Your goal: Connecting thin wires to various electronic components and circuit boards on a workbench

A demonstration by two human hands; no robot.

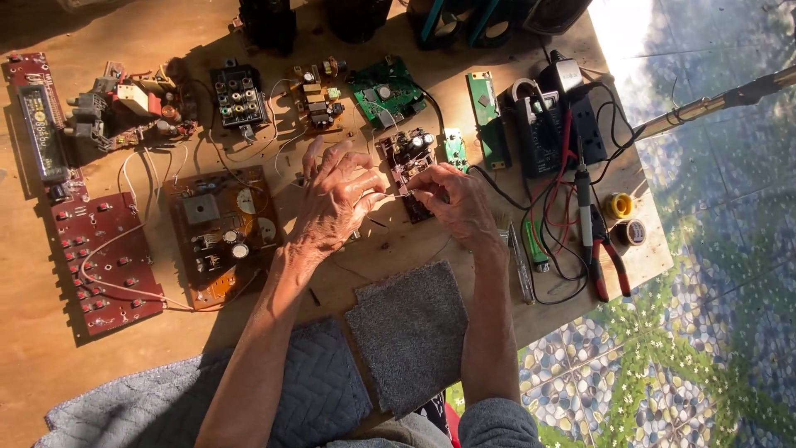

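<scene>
My left hand (pixel 336 199) and my right hand (pixel 454 202) meet over the middle of a wooden table (pixel 33 348). Between their fingertips runs a thin pale wire or component lead (pixel 400 196), pinched by both hands. Right under them lies a small dark brown circuit board (pixel 408 158) with black capacitors. A grey square of carpet (pixel 410 332) lies near the table's front edge, between my forearms.
Several circuit boards cover the table: a brown one (pixel 220 232), red ones (pixel 104 261) at the left, green ones (pixel 384 87) at the back. A black multimeter (pixel 543 124), red-handled pliers (pixel 609 265), solder spools (pixel 620 206) and a screwdriver (pixel 520 261) lie at the right.
</scene>
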